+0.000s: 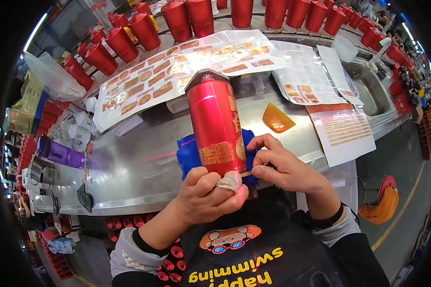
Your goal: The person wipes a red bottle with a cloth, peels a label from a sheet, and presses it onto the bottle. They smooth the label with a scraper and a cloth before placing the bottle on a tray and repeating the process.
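A glossy red metal canister (209,119) lies lengthwise in front of me, its dark angular end pointing away. Gold patterned decals (216,154) run around its near part and along its right side. My left hand (203,196) is closed at the canister's near end, with a whitish wrap on one finger. At the near right edge, my right hand (285,167) pinches a thin stick-like piece, which its fingers partly hide. Under the canister a crumpled blue cloth (187,155) shows on both sides. Right of it lies a translucent orange scraper (277,118).
Sheets of gold decals (151,81) spread over the metal bench (163,179). Many red canisters (179,21) line the far side. A sink (368,86) is at right, a purple bottle (62,152) at left, and an orange-covered stool (380,203) stands on the floor.
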Available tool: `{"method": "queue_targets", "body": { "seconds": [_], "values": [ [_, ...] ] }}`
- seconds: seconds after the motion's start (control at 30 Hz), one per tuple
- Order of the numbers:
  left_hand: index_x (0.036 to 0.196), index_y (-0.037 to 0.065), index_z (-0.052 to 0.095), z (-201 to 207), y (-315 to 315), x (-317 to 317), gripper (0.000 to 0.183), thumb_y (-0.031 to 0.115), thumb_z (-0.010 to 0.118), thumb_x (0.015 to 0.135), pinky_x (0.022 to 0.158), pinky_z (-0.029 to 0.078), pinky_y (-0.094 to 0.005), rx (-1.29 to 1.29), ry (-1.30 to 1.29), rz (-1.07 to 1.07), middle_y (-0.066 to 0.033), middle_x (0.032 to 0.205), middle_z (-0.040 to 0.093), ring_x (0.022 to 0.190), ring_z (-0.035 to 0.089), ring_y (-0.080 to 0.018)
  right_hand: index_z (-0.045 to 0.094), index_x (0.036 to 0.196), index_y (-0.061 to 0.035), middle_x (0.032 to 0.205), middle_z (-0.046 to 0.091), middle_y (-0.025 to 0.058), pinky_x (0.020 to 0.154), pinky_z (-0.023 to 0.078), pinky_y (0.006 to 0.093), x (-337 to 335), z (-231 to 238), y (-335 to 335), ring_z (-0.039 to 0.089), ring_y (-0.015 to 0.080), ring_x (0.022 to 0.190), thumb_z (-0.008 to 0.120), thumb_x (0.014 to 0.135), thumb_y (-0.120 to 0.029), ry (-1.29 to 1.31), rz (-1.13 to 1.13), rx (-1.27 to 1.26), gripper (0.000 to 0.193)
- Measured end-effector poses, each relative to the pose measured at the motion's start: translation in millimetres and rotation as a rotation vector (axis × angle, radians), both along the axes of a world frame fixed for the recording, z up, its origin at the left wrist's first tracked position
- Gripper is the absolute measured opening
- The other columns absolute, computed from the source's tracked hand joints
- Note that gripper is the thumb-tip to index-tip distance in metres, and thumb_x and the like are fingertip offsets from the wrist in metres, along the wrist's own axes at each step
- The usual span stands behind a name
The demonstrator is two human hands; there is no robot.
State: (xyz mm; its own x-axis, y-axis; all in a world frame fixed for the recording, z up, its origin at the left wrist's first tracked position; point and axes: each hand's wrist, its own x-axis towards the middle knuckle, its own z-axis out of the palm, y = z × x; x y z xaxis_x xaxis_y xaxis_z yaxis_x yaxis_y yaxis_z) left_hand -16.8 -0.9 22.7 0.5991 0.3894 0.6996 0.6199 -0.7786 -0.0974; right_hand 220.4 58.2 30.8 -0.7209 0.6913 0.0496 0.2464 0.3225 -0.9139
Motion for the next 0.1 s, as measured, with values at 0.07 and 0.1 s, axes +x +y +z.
{"method": "queue_targets", "body": {
  "seconds": [0.07,0.1],
  "values": [
    [0.098,0.025,0.063,-1.5,3.2,0.3,0.031,0.018,0.071,0.069,0.072,0.04,-0.0315,-0.053,0.014,-0.053,0.0087,0.086,0.052,0.089,0.046,-0.0153,0.059,0.087,-0.0059,0.122,0.041,0.0121,0.092,0.04,0.0345,1.1,-0.1,0.5,0.044,0.0199,0.103,0.059,0.095,-0.024,0.001,-0.008,0.001,0.02],
    [0.098,0.025,0.063,-1.3,3.5,0.6,0.031,0.018,0.071,0.069,0.072,0.04,-0.0315,-0.054,0.017,-0.057,0.0087,0.086,0.052,0.089,0.046,-0.0153,0.059,0.087,-0.006,0.124,0.041,0.0119,0.093,0.039,0.0346,1.7,-0.1,0.9,0.044,0.0205,0.105,0.059,0.095,-0.025,-0.009,0.003,0.016,0.02]
  ]
}}
